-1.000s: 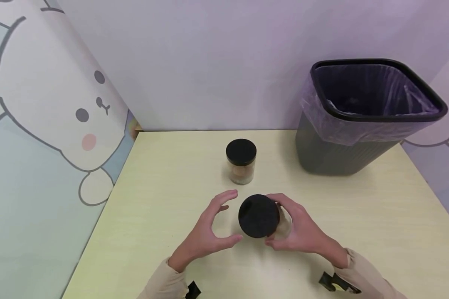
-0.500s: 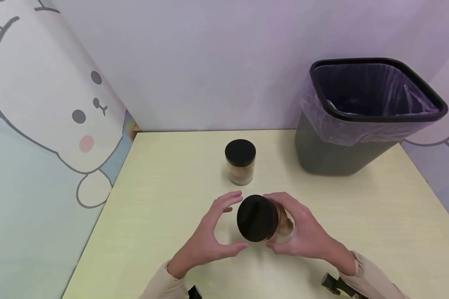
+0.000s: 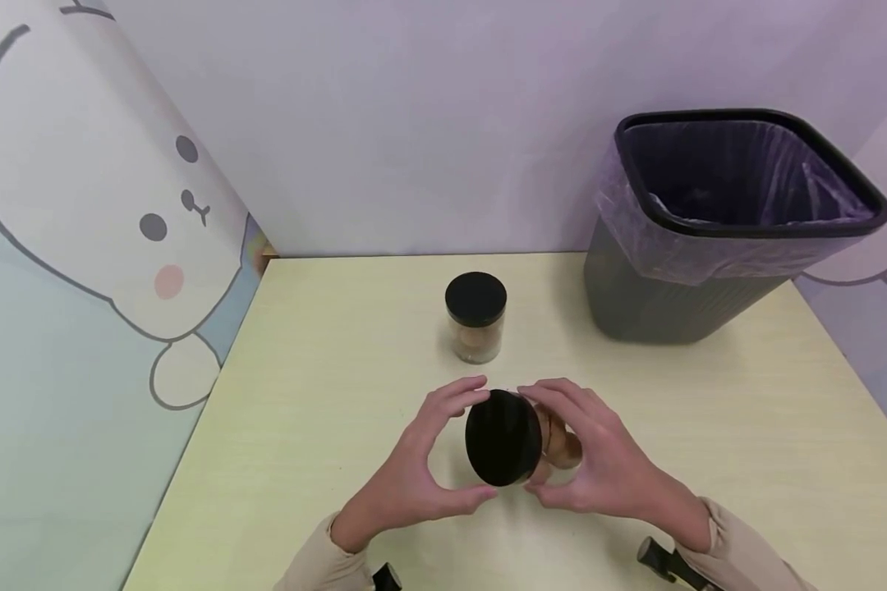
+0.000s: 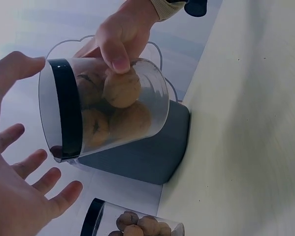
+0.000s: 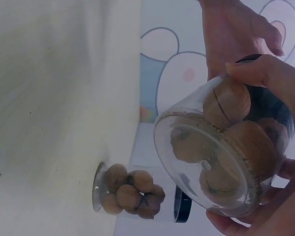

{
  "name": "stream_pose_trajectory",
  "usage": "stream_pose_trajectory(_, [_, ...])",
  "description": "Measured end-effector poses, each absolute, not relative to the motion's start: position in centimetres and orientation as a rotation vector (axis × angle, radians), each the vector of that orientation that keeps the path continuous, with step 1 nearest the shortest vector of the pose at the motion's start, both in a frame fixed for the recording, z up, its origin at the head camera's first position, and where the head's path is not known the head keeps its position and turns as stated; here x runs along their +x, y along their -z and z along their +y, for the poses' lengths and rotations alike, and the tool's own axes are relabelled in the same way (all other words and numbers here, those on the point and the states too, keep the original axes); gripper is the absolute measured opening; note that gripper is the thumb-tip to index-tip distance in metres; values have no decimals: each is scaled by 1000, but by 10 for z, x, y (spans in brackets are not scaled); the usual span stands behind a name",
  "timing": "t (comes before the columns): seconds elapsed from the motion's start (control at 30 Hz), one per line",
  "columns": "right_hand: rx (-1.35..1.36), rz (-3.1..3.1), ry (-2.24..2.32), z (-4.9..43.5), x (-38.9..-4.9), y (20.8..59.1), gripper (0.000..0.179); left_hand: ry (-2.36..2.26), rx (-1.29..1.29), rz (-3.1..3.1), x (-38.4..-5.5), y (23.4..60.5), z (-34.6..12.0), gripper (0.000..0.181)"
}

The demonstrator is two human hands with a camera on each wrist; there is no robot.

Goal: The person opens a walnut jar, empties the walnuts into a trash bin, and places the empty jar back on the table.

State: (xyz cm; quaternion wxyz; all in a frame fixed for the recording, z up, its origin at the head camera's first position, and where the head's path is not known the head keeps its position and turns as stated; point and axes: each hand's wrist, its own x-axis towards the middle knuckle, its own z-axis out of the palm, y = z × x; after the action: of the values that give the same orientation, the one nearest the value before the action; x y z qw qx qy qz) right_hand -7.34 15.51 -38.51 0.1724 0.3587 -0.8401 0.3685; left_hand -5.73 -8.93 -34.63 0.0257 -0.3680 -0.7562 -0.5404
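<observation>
head: is looking forward and down, farthest back | left wrist: is facing the bin [image 4: 159, 155], close | right wrist: is facing the cartoon wall [image 5: 179, 93], close | wrists: are sharing held jar [image 5: 206, 164], standing jar [image 5: 137, 194]

The head view is bright, with a lilac tint on the wall [image 3: 384, 123]. On the tabletop [image 3: 325, 345], a soft shadow lies at nine o'clock of the bin [image 3: 658, 304]. Both wrist views are dimmer; in the left one, the jar [image 4: 108, 108] shows faint reflections.

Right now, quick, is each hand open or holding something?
Left hand: open, beside the black lid, not gripping it.
Right hand: closed, holding the tilted jar.
</observation>
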Motion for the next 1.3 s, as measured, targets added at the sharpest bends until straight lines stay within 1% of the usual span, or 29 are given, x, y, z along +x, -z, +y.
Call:
stream_pose_trajectory(0.47, [1004,-2388,-911,150,-68,378,91,1656,-1170,-2372,-51,338,-85,77])
stream_pose_trajectory(0.8, [1045,-2338,-834,143,-67,374,88,1524,-1132,-2369,-50,337,-82,78])
stream_pose_trajectory(0.93, [1076,-2352,-812,144,-67,373,93,1503,-1133,-2310,-53,337,-82,75])
stream_pose_trajectory(1.13, [1166,-2370,-872,150,-68,375,102,1497,-1169,-2265,-56,338,-83,76])
stream_pose_trajectory(1.3, [1226,-2355,-932,154,-69,377,101,1490,-1189,-2228,-56,339,-83,76])
